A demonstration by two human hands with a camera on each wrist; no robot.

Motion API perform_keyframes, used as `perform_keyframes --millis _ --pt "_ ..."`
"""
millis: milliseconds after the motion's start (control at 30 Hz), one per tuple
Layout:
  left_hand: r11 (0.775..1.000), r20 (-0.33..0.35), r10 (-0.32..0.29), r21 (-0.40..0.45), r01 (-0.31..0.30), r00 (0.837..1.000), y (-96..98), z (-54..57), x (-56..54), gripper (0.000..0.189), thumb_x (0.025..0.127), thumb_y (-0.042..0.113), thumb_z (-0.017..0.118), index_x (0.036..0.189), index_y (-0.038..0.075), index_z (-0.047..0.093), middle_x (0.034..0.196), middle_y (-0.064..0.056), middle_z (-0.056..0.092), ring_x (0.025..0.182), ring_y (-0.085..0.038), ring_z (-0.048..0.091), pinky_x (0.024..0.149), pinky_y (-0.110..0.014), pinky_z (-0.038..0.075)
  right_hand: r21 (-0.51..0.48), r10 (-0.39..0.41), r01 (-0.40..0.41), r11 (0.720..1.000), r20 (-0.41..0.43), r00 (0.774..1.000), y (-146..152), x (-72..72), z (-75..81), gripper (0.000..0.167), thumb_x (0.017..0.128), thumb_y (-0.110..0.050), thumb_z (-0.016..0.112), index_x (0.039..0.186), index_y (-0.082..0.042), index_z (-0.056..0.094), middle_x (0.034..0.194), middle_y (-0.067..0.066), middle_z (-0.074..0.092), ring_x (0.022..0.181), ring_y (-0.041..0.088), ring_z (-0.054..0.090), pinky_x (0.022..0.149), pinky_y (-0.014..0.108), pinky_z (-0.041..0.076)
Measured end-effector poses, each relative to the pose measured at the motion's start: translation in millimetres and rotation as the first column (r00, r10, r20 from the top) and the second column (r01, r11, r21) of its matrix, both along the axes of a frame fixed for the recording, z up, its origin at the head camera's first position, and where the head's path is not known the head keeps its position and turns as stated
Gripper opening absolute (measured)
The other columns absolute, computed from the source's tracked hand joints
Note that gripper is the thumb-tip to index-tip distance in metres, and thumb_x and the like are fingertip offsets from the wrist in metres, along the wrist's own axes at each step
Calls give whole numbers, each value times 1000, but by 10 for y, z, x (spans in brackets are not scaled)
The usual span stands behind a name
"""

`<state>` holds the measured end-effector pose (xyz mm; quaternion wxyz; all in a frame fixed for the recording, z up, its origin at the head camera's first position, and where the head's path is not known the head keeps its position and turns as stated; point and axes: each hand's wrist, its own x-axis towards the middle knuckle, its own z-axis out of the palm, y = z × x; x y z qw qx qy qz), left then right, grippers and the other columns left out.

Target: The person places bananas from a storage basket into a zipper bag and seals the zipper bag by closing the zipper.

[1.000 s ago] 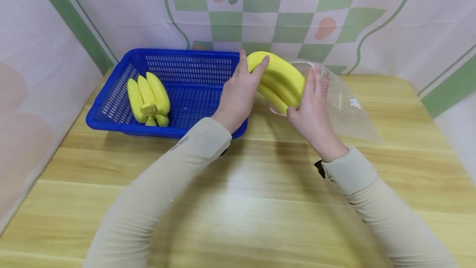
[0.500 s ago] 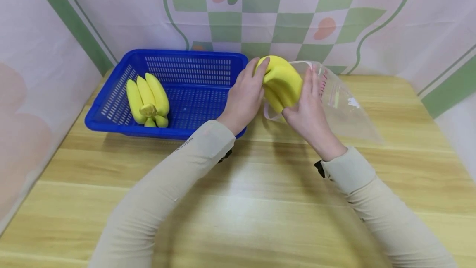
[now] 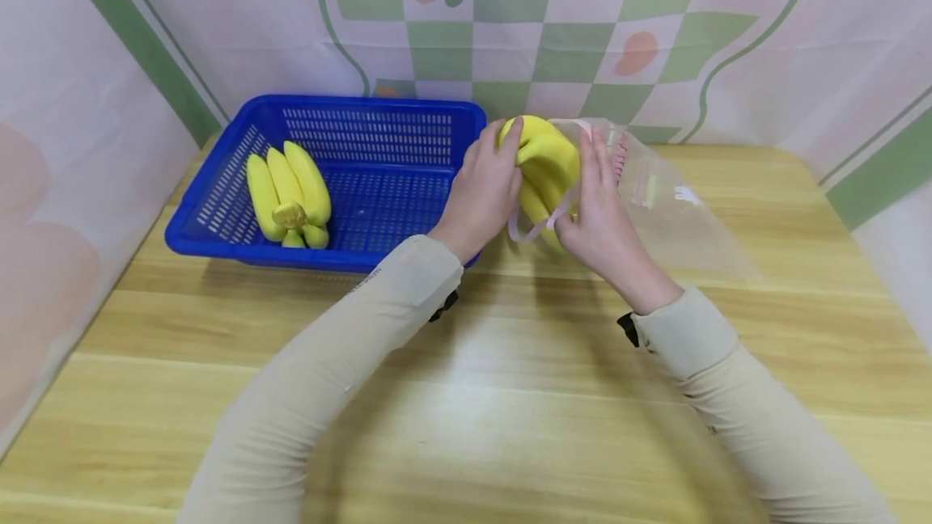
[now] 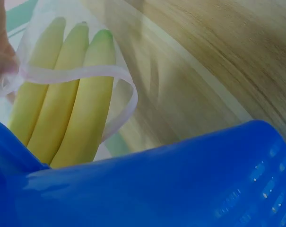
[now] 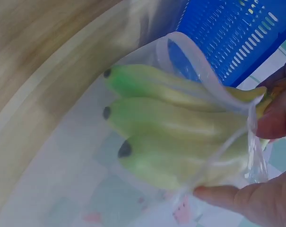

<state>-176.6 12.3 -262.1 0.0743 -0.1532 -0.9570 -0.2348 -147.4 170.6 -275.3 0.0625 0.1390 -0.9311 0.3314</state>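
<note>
My left hand (image 3: 476, 196) grips a bunch of yellow bananas (image 3: 548, 154) by its stem end, just right of the basket. The tips of the bunch lie inside a clear plastic bag (image 3: 666, 213). With its fingers and thumb, my right hand (image 3: 604, 221) holds the bag at its mouth, beside the bananas. In the left wrist view the pale bag rim loops across the bananas (image 4: 62, 113). Through the film in the right wrist view, the dark tips of the bananas (image 5: 180, 116) show. The left palm's hold on the stem is partly hidden.
A blue plastic basket (image 3: 364, 103) stands at the back left, close to my left hand. Another banana bunch (image 3: 294, 192) lies in its left part. The wooden table (image 3: 466, 411) ends at a patterned cloth backdrop (image 3: 506, 55).
The bunch has moved right and turned, its tips now inside the bag. My left hand has moved right with it. The right hand has drawn the bag mouth left over the bananas.
</note>
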Motion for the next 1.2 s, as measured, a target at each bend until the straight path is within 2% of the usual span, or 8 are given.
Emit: perform_keyframes --millis 267,400,500,600,700,867,1033,1200 --pt "996 36 56 63 -58 998 -8 15 -20 57 101 19 44 152 10 23 153 -13 30 135 -29 42 107 -36 45 98 -4 -8 995 124 992 88 10 -8 103 65 19 47 151 4 -8 155 19 -28 147 42 -6 93 55 49" --pt "987 66 79 132 -87 995 -13 18 -28 57 100 19 46 152 9 23 151 -13 31 132 -28 44 104 -34 47 215 49 -88 973 179 983 141 17 -35 111 62 16 55 150 5 -11 151 22 -33 142 40 -26 116 62 13" --pt "973 112 87 203 -109 990 -15 22 -34 57 100 18 46 151 10 23 150 -11 33 132 -27 44 105 -35 45 264 45 -92 960 179 983 162 24 -74 120 65 5 69 150 0 -15 151 26 -33 140 45 -30 112 65 -16" --pt "962 143 81 248 -115 986 -2 35 -34 57 100 18 46 151 11 24 150 -9 34 132 -26 43 107 -36 43 272 3 -33 962 109 994 158 16 -132 124 69 -7 79 151 -2 -13 153 29 -26 141 50 -23 112 67 -11" --pt "961 141 54 261 -90 989 24 50 -26 57 99 18 47 151 11 25 149 -9 35 131 -25 44 108 -36 42 247 -47 58 967 -50 998 143 -13 -189 118 70 -12 82 151 1 -3 155 33 -8 143 52 -6 115 67 1" --pt "964 106 -30 265 1 994 43 58 -4 59 98 19 49 151 9 24 147 -11 33 130 -25 44 107 -36 42 172 -115 162 972 -256 960 120 -67 -216 104 74 -12 80 150 7 10 151 33 22 140 48 23 115 62 20" --pt "963 90 -133 248 107 987 53 28 3 60 98 20 48 152 7 22 148 -13 31 131 -27 41 108 -36 42 96 -178 206 974 -245 953 117 -99 -179 93 79 -11 75 149 5 16 144 33 35 131 50 36 110 61 29" --pt "950 89 -171 278 140 981 62 11 -8 64 96 21 54 151 8 25 147 -11 37 126 -22 46 107 -33 42 58 -200 217 974 -215 956 122 -134 -155 82 81 -10 72 146 5 24 142 31 40 129 46 39 110 56 30"
